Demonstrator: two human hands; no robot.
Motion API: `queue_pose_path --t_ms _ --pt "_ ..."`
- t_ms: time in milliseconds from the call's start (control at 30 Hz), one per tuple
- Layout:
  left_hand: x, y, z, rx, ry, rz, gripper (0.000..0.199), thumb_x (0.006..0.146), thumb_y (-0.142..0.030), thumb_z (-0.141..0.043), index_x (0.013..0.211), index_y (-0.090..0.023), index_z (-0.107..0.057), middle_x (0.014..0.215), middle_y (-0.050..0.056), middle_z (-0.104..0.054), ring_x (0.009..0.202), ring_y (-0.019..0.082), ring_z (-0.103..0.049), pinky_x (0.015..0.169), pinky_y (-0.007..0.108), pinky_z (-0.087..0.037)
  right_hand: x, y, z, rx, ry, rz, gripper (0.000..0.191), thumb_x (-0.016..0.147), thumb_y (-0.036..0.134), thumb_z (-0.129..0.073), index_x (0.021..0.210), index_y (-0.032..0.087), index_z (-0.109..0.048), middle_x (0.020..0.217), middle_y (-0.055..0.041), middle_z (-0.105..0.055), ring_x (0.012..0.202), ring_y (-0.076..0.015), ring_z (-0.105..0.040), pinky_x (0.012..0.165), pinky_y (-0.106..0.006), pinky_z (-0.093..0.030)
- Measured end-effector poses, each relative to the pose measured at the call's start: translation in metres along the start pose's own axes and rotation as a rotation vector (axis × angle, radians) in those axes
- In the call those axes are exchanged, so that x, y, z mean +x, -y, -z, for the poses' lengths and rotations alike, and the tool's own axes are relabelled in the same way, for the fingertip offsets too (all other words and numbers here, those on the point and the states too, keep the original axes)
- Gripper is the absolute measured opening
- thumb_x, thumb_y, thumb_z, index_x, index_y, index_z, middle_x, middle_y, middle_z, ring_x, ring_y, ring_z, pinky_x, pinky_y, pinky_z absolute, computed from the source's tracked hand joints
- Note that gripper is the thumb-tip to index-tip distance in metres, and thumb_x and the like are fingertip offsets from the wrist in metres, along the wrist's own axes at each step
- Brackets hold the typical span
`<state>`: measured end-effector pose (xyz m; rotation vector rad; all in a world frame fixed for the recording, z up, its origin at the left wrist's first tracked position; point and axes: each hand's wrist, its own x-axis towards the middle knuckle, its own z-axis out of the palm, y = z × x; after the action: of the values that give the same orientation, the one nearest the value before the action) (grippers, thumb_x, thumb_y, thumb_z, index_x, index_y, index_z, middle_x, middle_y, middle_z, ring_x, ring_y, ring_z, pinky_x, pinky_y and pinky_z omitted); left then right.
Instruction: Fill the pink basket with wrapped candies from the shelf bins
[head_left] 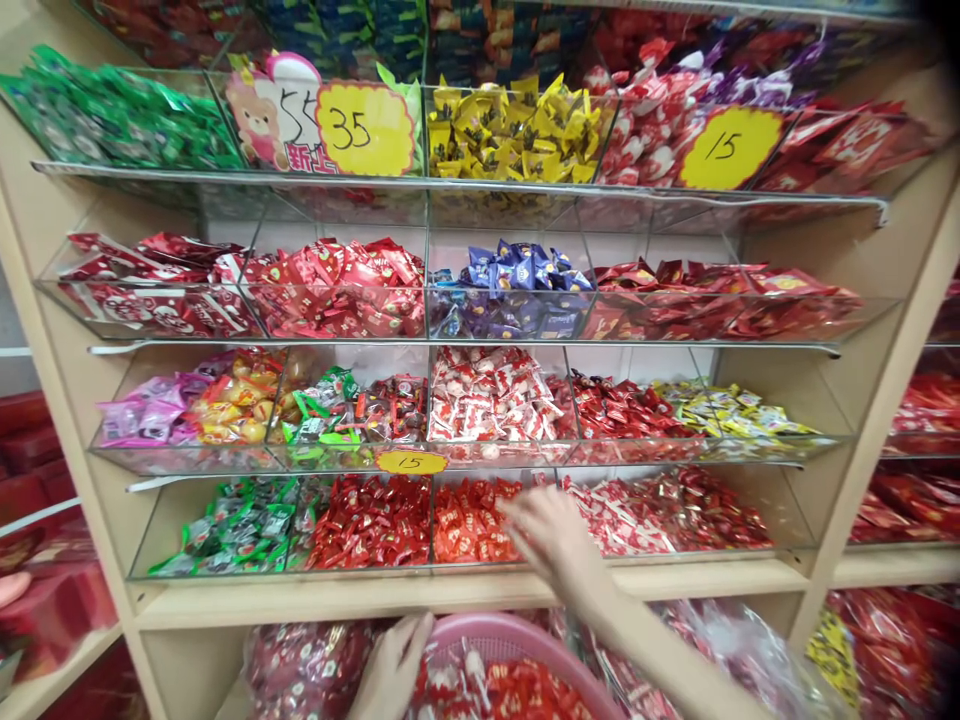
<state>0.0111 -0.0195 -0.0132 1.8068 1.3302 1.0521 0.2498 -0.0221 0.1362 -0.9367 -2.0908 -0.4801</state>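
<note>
My right hand (553, 535) is stretched over the bottom row of bins, in front of a bin of orange-red wrapped candies (472, 525). Its fingers point left, somewhat apart and a little blurred, and I see nothing held in them. Low in the view, my left hand (396, 660) grips the left rim of a pink plastic basket (517, 628); part of its fingers is hidden. Inside the basket lie red wrapped candies (525, 690) and some white-and-red ones (469, 680).
Clear-walled bins of wrapped candies rise in several tiers, with green ones (240, 525) at lower left and yellow ones (517, 130) higher up. Yellow price tags (367, 130) hang in front. A wooden ledge (465, 592) runs below the bins, above bagged candies (307, 665).
</note>
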Motion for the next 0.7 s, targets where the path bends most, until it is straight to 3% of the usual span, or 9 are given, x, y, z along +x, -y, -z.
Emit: queue_pose_path --t_ms 100,233,467,700 --pt "-0.004 0.003 -0.003 -0.026 0.01 0.006 0.045 0.088 -0.047 -0.035 0.109 -0.019 -0.063 0.111 0.004 -0.064 0.101 0.019 -0.058 0.091 0.025 -0.041 0.062 -0.026 0.027 -0.035 -0.042 -0.074 0.024 0.088 0.03 -0.047 0.108 0.022 -0.059 0.098 -0.0069 -0.056 0.09 -0.0205 -0.045 0.074 -0.033 -0.032" --pt "-0.007 0.004 -0.002 0.018 0.021 0.028 0.046 0.088 -0.049 -0.034 0.112 -0.02 -0.061 0.118 0.005 -0.06 0.11 0.019 -0.053 0.096 0.025 -0.037 0.109 -0.045 0.028 -0.068 0.066 -0.167 0.024 0.083 0.043 -0.053 0.098 0.028 -0.065 0.097 -0.0053 -0.057 0.093 -0.0233 -0.044 0.074 -0.035 -0.03" --pt "-0.008 0.006 -0.001 0.045 0.022 0.031 0.048 0.088 -0.049 -0.033 0.113 -0.018 -0.061 0.119 0.007 -0.059 0.11 0.018 -0.053 0.097 0.026 -0.037 0.12 -0.044 0.015 -0.012 0.131 -0.295 0.023 0.083 0.04 -0.053 0.078 0.024 -0.069 0.09 -0.005 -0.06 0.093 -0.0237 -0.044 0.075 -0.037 -0.028" --pt "-0.011 -0.004 0.002 -0.011 0.002 0.037 0.046 0.088 -0.048 -0.033 0.11 -0.019 -0.062 0.114 0.005 -0.062 0.106 0.019 -0.056 0.092 0.027 -0.041 0.125 -0.05 0.018 0.184 -0.01 -0.294 0.017 0.081 0.035 -0.056 0.077 0.026 -0.07 0.085 -0.0028 -0.063 0.087 -0.0195 -0.049 0.077 -0.035 -0.032"
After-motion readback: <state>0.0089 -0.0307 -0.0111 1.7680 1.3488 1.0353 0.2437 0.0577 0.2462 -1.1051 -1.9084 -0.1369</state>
